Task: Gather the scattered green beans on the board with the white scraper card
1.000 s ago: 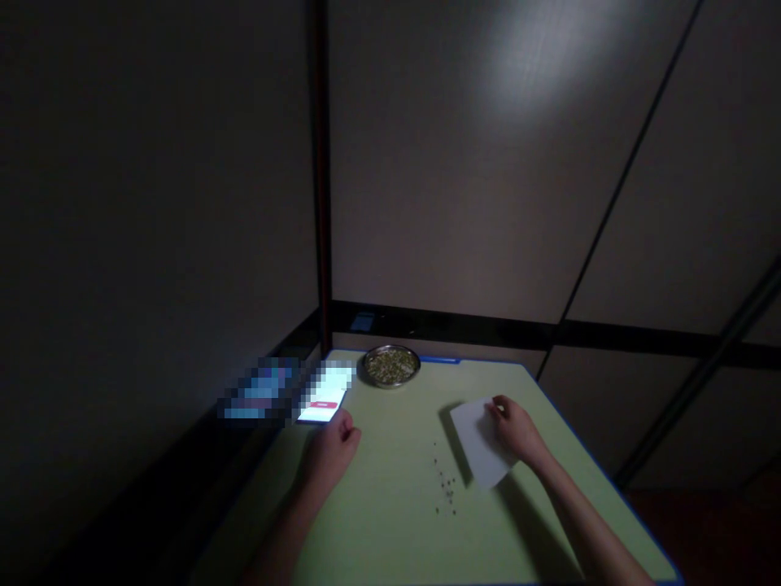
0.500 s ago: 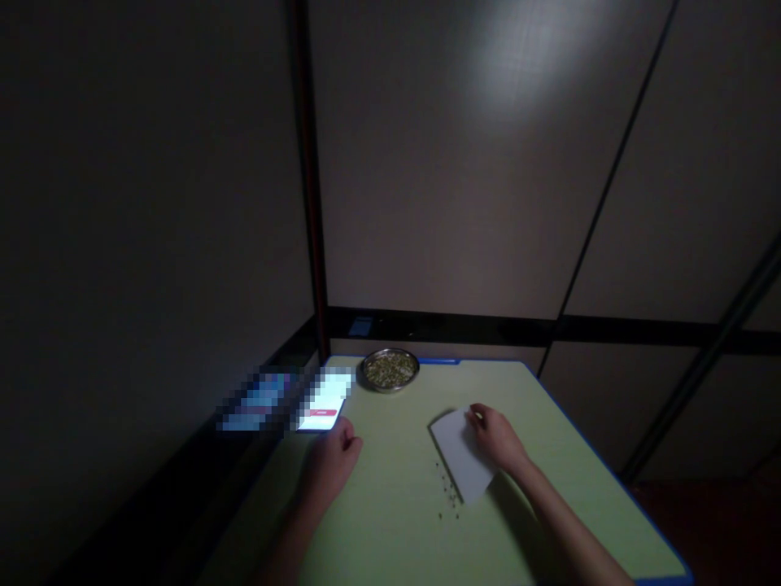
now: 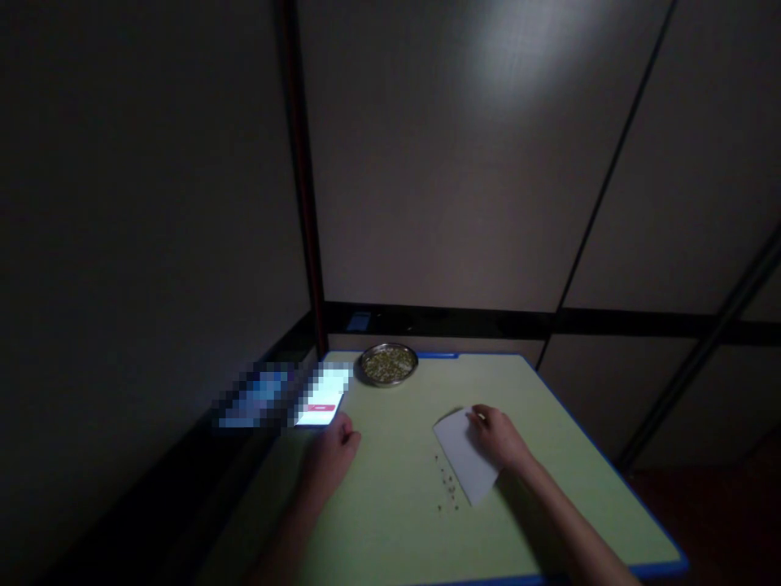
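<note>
My right hand (image 3: 497, 435) pinches a white sheet of paper or thin card (image 3: 467, 456) near its far right edge; the sheet is slightly curved and low over the table. Small dark bits like seeds or beans (image 3: 450, 482) lie scattered on the tabletop just left of it. On the left, my left hand (image 3: 338, 448) rests curled into a loose fist, with no object showing in it. Just beyond that hand is a lit phone (image 3: 323, 399), partly pixelated. Toward the far edge stands a round metal dish (image 3: 390, 382) holding many small greenish and pale pieces.
The light green table (image 3: 390, 521) has a blue edge. A dark wall panel (image 3: 439, 203) rises behind it, and another wall (image 3: 152, 203) stands close on the left. A dark reflective strip (image 3: 457, 321) runs along the back wall.
The white sheet has shifted slightly right, widening the gap to the scattered bits, with my right hand still on it. My left hand stays curled by the phone. The view has tilted slightly.
</note>
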`<control>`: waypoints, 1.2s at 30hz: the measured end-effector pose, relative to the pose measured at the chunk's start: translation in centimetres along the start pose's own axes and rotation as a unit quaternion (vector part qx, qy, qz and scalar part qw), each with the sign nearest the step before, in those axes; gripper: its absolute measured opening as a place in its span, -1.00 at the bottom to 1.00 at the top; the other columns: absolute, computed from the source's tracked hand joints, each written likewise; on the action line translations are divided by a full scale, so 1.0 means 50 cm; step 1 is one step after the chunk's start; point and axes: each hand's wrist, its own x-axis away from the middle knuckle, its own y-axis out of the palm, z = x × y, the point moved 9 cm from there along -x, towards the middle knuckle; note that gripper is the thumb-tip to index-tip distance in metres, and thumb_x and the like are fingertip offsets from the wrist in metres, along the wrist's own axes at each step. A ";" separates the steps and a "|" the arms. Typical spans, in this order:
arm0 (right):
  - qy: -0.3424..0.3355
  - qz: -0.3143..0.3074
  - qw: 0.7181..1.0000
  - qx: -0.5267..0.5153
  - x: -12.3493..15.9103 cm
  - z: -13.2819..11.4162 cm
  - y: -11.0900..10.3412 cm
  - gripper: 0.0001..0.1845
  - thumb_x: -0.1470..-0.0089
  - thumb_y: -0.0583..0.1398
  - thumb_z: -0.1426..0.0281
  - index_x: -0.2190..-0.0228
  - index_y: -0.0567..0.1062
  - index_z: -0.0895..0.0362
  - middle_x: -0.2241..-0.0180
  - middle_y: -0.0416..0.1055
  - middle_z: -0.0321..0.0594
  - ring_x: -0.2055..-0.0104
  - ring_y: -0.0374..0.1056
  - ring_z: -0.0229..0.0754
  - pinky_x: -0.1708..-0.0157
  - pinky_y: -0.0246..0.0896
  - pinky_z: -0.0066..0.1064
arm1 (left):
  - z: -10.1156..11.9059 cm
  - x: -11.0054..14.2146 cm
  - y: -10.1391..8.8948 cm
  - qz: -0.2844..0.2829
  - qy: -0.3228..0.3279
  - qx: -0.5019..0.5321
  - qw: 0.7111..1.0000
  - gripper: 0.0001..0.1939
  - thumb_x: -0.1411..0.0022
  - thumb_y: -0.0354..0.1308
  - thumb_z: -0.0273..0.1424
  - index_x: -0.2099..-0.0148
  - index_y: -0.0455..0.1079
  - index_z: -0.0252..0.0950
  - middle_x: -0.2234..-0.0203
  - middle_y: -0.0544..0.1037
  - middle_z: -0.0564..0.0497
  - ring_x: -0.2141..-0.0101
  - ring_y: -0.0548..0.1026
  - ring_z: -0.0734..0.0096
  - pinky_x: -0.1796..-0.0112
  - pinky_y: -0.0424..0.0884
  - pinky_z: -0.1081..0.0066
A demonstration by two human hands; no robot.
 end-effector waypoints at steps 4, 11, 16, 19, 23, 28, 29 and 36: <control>0.012 0.012 1.000 -0.019 0.007 0.028 -0.015 -0.66 -0.15 0.05 0.30 0.21 0.53 0.20 0.28 0.55 -0.03 0.23 0.44 -0.14 0.25 0.17 -0.47 | -0.001 0.000 0.001 0.002 0.002 0.010 1.000 -0.90 -0.08 -0.04 -0.39 0.45 0.08 -0.20 0.67 0.18 0.20 0.59 0.22 0.52 0.52 0.04 0.53; 0.039 0.051 0.996 -0.058 0.021 0.066 -0.053 -0.61 -0.12 0.05 0.25 0.15 0.51 0.23 0.23 0.54 -0.03 0.18 0.46 -0.12 0.20 0.23 -0.45 | 0.002 -0.002 -0.002 0.002 0.010 0.019 1.000 -0.90 -0.07 -0.04 -0.38 0.46 0.09 -0.20 0.67 0.19 0.20 0.60 0.22 0.52 0.53 0.03 0.52; 0.058 0.081 0.992 -0.084 0.037 0.079 -0.060 -0.60 -0.11 0.04 0.28 0.14 0.49 0.25 0.19 0.53 0.02 0.19 0.46 -0.10 0.21 0.26 -0.43 | 0.002 -0.002 -0.004 0.000 -0.002 0.019 1.000 -0.90 -0.06 -0.04 -0.37 0.47 0.09 -0.20 0.68 0.18 0.20 0.60 0.21 0.51 0.54 0.02 0.52; 0.064 0.090 0.989 -0.101 0.056 0.079 -0.048 -0.61 -0.10 0.05 0.31 0.13 0.48 0.26 0.19 0.53 0.02 0.19 0.47 -0.11 0.21 0.28 -0.42 | 0.003 -0.002 -0.004 0.003 0.002 0.018 1.000 -0.90 -0.06 -0.03 -0.36 0.46 0.09 -0.20 0.68 0.19 0.20 0.60 0.21 0.51 0.53 0.03 0.52; 0.069 0.099 0.986 -0.117 0.081 0.071 -0.028 -0.57 -0.10 0.02 0.33 0.07 0.45 0.28 0.19 0.53 0.04 0.18 0.47 -0.11 0.20 0.29 -0.42 | 0.000 -0.004 -0.003 0.001 0.000 0.019 1.000 -0.90 -0.06 -0.04 -0.35 0.46 0.09 -0.20 0.67 0.20 0.19 0.60 0.22 0.51 0.53 0.05 0.52; 0.065 0.121 0.982 -0.129 0.099 0.054 -0.018 -0.54 -0.08 0.01 0.33 0.04 0.43 0.28 0.14 0.50 0.04 0.14 0.45 -0.11 0.13 0.27 -0.40 | -0.004 -0.005 -0.001 -0.001 -0.002 0.022 1.000 -0.90 -0.05 -0.03 -0.35 0.46 0.09 -0.20 0.66 0.21 0.19 0.59 0.23 0.50 0.52 0.07 0.52; 0.066 0.122 0.982 -0.128 0.101 0.053 -0.016 -0.53 -0.08 0.01 0.33 0.03 0.42 0.28 0.16 0.51 0.04 0.15 0.45 -0.11 0.13 0.26 -0.39 | -0.004 -0.005 0.000 -0.001 -0.002 0.023 1.000 -0.90 -0.05 -0.03 -0.35 0.46 0.09 -0.20 0.66 0.22 0.19 0.59 0.23 0.50 0.52 0.07 0.52; 0.079 0.128 0.982 -0.111 0.108 0.058 -0.008 -0.52 -0.11 0.00 0.33 0.00 0.41 0.27 0.20 0.53 0.04 0.23 0.46 -0.10 0.19 0.28 -0.37 | -0.009 -0.006 0.001 -0.001 -0.005 0.021 1.000 -0.90 -0.06 -0.02 -0.36 0.45 0.10 -0.20 0.65 0.25 0.19 0.59 0.24 0.51 0.52 0.06 0.52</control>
